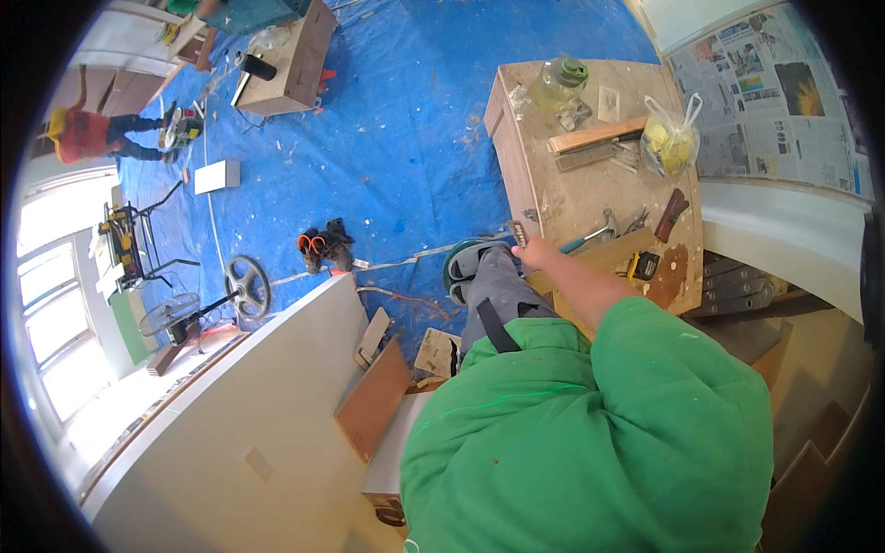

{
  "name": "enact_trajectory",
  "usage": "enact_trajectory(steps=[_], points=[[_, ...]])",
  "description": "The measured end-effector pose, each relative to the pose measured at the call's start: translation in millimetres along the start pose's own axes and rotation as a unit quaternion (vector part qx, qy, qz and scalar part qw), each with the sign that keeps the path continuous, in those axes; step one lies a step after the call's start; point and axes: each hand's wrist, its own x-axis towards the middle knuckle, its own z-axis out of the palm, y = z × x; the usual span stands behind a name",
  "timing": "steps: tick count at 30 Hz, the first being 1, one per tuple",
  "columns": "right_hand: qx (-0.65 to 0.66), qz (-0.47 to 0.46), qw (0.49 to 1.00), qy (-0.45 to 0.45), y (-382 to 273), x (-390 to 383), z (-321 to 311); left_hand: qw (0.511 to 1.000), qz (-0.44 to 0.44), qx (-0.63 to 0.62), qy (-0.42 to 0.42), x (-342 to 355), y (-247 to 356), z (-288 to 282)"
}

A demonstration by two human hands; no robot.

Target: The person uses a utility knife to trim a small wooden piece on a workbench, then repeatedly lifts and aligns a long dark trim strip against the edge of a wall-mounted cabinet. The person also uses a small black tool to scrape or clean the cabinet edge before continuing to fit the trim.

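A pair of shoes (323,247) is seen on the blue tarp (387,138) at left. The right hand (539,253) is stretched to the table (590,198) edge, fingers closed around a small brush (519,232). Just beside it lie a hammer (590,235) and tape measure (643,266). The left hand is out of sight.

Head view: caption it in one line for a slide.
Person in green reaches a hand to the edge of a tool-strewn wooden workbench above a blue tarp.
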Motion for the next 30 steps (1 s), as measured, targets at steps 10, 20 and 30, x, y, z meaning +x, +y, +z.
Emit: enact_trajectory(steps=[10, 20, 30], points=[[-0.046, 0.04, 0.997, 0.047, 21, -9, -50, 0.607, -0.233, -0.384, -0.656, -313, 245, 29], [-0.024, 0.043, 0.998, -0.036, 32, -8, -57, 0.335, -0.31, -0.386, -0.802, -345, 292, -1], [-0.035, 0.086, 0.996, 0.002, 3, -3, -58, 0.258, -0.304, -0.383, -0.833, -344, 300, 10]])
